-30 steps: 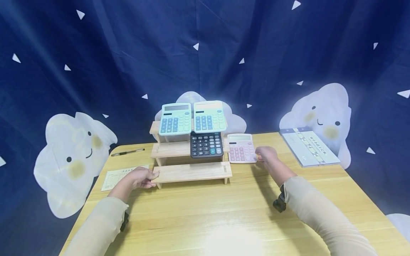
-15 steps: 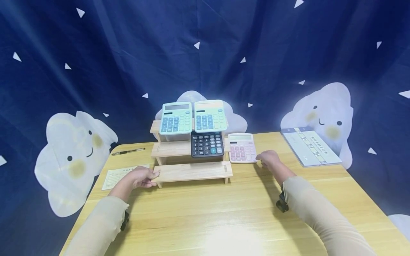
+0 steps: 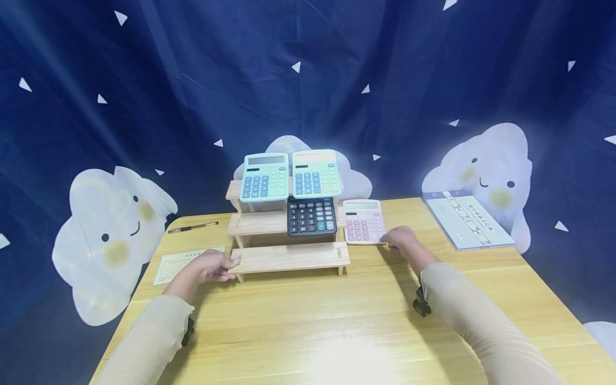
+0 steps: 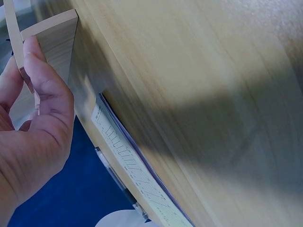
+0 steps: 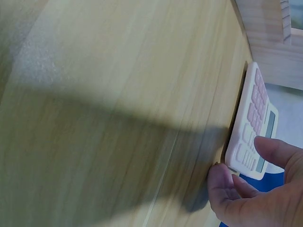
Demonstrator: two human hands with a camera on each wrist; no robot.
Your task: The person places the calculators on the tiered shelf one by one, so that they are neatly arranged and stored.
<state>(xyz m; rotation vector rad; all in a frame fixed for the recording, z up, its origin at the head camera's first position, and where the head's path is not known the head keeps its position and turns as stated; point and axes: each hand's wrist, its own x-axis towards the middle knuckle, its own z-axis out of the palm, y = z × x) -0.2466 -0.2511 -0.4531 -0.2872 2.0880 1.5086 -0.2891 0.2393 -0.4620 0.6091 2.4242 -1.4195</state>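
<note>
My left hand [image 3: 212,266] grips the left end of the lowest step of a three-tier wooden stand [image 3: 289,258]; the left wrist view shows thumb and fingers on either side of the board [image 4: 51,24]. A pink calculator [image 3: 363,222] lies on the table just right of the stand. At its lower right corner is my right hand [image 3: 400,239], pinching it: in the right wrist view the thumb [image 5: 274,149] lies over the keys and the curled fingers sit at the edge. Two light green calculators [image 3: 263,176] lean on the top tier, above a black calculator [image 3: 312,216] on the middle one.
Left of the stand, a printed slip pad [image 3: 175,267] lies on the wooden table [image 3: 298,321], with a pen [image 3: 192,227] behind it. Toward the right back is a banded pack of booklets [image 3: 467,222]. A dark blue curtain [image 3: 192,69] hangs behind the table.
My right hand has shifted slightly left, and its thumb now comes over the pink calculator's corner. The left hand, the stand and the calculators keep their places.
</note>
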